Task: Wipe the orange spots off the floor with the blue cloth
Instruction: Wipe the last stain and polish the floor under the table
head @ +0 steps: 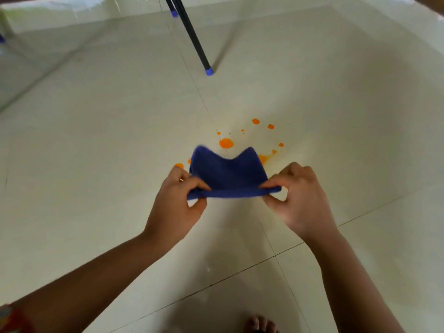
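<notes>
A blue cloth is stretched between my two hands above the cream tiled floor. My left hand pinches its near left corner between thumb and fingers. My right hand pinches its near right corner the same way. The cloth's far edge flaps up in two peaks. Several orange spots lie on the floor just beyond and beside the cloth, the biggest near its far edge, smaller ones scattered to the right and one by my left hand. The cloth hides part of the spill.
A black furniture leg with a blue cap stands on the floor beyond the spots; a second capped leg is farther back. My bare toes show at the bottom edge. A wall base runs along the top.
</notes>
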Demonstrator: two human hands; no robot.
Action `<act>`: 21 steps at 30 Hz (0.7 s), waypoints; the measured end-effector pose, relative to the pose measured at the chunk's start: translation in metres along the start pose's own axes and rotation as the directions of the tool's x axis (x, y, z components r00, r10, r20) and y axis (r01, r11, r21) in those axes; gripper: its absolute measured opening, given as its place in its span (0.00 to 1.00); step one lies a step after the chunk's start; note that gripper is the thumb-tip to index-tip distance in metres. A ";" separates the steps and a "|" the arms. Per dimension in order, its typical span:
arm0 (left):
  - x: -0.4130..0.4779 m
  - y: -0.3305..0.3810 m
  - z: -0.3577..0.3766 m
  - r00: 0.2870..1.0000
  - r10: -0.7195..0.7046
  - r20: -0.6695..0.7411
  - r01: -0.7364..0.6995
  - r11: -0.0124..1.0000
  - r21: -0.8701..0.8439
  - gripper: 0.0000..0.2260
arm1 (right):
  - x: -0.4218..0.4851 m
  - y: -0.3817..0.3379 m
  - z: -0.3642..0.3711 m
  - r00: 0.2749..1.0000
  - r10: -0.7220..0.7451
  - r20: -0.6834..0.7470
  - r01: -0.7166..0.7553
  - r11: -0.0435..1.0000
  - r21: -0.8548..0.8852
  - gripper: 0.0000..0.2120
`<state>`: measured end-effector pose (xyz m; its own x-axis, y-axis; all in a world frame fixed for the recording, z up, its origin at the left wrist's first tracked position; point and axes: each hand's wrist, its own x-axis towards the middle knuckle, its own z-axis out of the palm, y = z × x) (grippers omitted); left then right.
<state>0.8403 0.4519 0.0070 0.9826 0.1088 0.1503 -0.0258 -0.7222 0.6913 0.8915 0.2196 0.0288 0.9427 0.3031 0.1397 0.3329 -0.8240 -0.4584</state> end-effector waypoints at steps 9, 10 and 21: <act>0.008 -0.025 0.031 0.949 -0.256 0.182 0.232 0.962 0.146 0.10 | 0.018 0.040 0.048 0.893 0.248 0.374 -0.378 0.867 0.326 0.10; 0.014 -0.030 0.037 0.944 -0.270 0.191 0.230 0.951 0.206 0.16 | 0.024 0.042 0.057 0.904 0.255 0.342 -0.346 0.907 0.238 0.17; -0.002 -0.055 0.058 0.914 -0.391 0.108 0.376 0.917 0.136 0.15 | -0.014 0.055 0.135 0.886 -0.245 0.394 0.232 0.969 0.080 0.22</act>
<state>0.8506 0.4514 -0.0724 0.9280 0.3078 -0.2097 0.3710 -0.7136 0.5942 0.8932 0.2341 -0.1169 0.7442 0.6589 -0.1099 0.5397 -0.6900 -0.4822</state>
